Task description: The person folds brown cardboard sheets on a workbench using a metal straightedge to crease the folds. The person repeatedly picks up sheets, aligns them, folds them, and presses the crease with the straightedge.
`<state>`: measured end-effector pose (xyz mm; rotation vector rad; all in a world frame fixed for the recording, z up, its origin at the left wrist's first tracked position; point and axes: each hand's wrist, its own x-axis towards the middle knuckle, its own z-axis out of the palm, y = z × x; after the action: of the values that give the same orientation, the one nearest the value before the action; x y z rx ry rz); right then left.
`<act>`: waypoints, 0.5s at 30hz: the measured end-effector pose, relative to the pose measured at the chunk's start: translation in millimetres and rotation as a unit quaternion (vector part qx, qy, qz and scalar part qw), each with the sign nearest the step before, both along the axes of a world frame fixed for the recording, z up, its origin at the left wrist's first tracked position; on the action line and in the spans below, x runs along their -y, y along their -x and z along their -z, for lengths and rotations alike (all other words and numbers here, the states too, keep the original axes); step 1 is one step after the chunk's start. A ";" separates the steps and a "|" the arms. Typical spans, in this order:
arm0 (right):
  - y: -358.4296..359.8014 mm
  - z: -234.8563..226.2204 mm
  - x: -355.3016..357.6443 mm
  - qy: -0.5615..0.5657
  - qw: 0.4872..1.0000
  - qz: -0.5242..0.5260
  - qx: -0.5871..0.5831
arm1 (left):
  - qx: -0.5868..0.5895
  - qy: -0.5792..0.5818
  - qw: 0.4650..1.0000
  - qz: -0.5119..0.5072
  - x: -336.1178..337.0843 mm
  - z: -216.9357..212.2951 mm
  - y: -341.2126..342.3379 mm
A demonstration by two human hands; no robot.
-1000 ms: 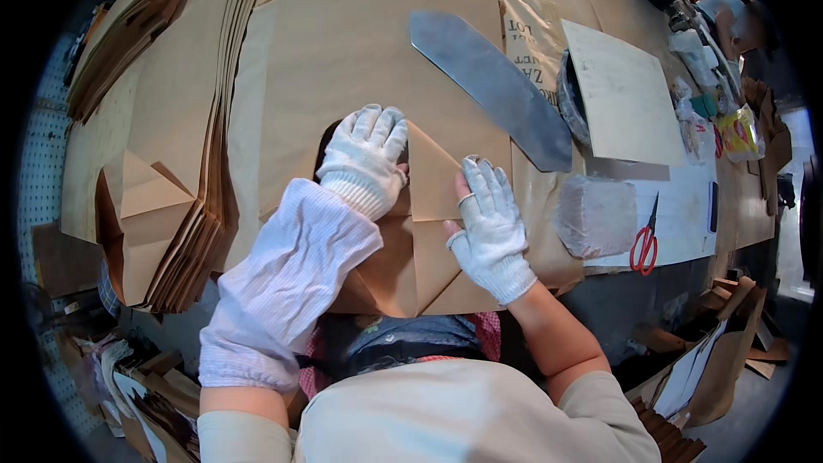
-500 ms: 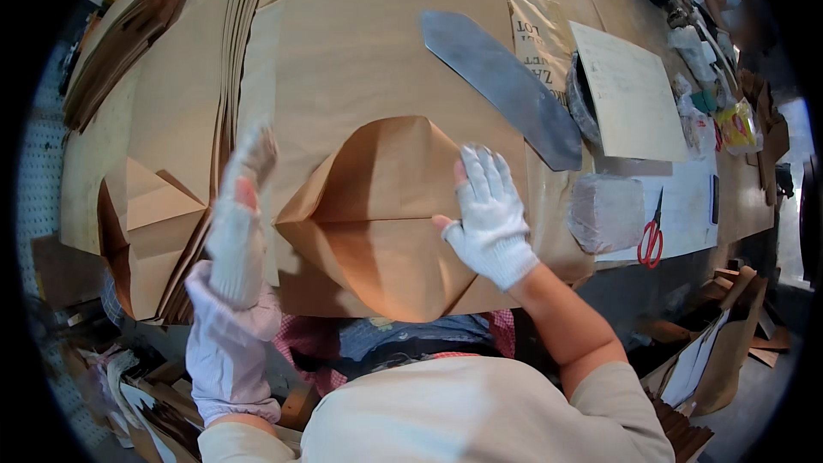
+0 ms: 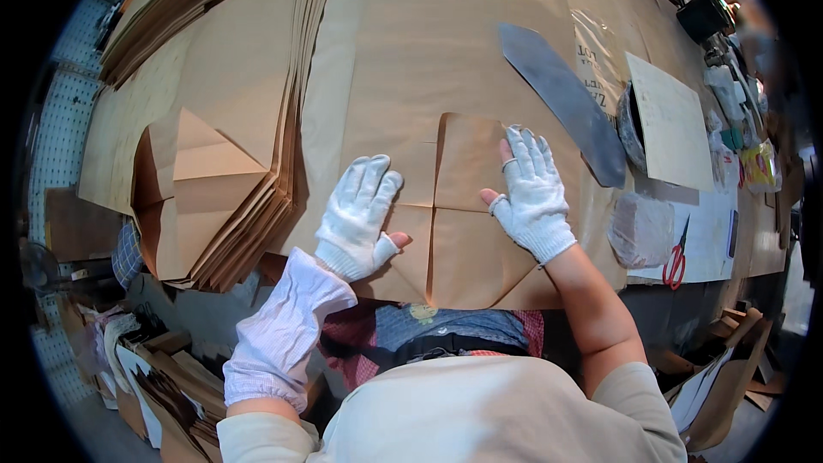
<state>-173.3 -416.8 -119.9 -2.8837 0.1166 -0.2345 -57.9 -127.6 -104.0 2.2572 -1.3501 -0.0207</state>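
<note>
A brown kraft paper bag (image 3: 467,176) lies in front of me, its near end folded down in creased flaps that meet along a line near the middle. My left hand (image 3: 356,219), in a white fingerless-tipped work glove, rests flat on the left part of the fold with fingers stretched out. On the right side, my right hand (image 3: 533,193), in the same kind of glove with thumb and a fingertip bare, also lies flat on the paper. Neither hand grips anything. A checked sleeve cover is on my left forearm.
At left lies a stack of brown paper bags (image 3: 227,180), the top one's end standing partly open. A grey flat plate with angled ends (image 3: 566,103) lies right of the bag. Further right are a pale board (image 3: 669,124), a plastic-wrapped block (image 3: 640,230) and red-handled scissors (image 3: 675,264).
My left hand has come down from the left onto the paper. The bag end, which bulged open, is now pressed flat into folds. My right hand stays flat on its right side.
</note>
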 end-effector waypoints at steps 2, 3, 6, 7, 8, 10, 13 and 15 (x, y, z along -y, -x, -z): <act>-0.1 0.1 0.1 0.006 1.000 -0.002 0.008 | 0.015 -0.049 0.999 0.000 5.0 -6.1 3.4; -0.2 1.5 2.9 -0.023 0.999 -0.011 0.025 | 0.022 -0.055 0.998 -0.008 6.8 -6.7 5.7; 3.4 13.4 29.7 -0.266 0.960 0.029 0.086 | 0.037 -0.075 0.996 -0.023 12.4 -6.8 9.6; -0.3 8.0 47.3 -0.389 0.914 0.073 0.094 | 0.039 -0.086 0.995 -0.025 10.6 -8.3 10.2; -6.5 7.5 67.9 -0.307 0.933 0.149 0.116 | 0.041 -0.094 0.994 -0.024 11.8 -9.6 9.8; -14.1 -2.0 104.9 -0.107 0.944 0.308 0.048 | 0.035 -0.131 0.991 -0.010 12.0 -16.4 7.8; -24.7 -15.1 138.8 -0.065 0.931 0.321 -0.162 | 0.028 -0.143 0.989 0.038 34.4 -20.6 -6.0; -56.2 -66.2 105.3 -0.107 0.882 0.343 -0.305 | 0.029 -0.134 0.990 0.041 46.3 -17.3 -11.2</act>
<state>-117.1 -522.1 -53.6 -2.4639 1.1912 0.5474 -46.7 -173.9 -86.7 2.4344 -1.5511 -0.1756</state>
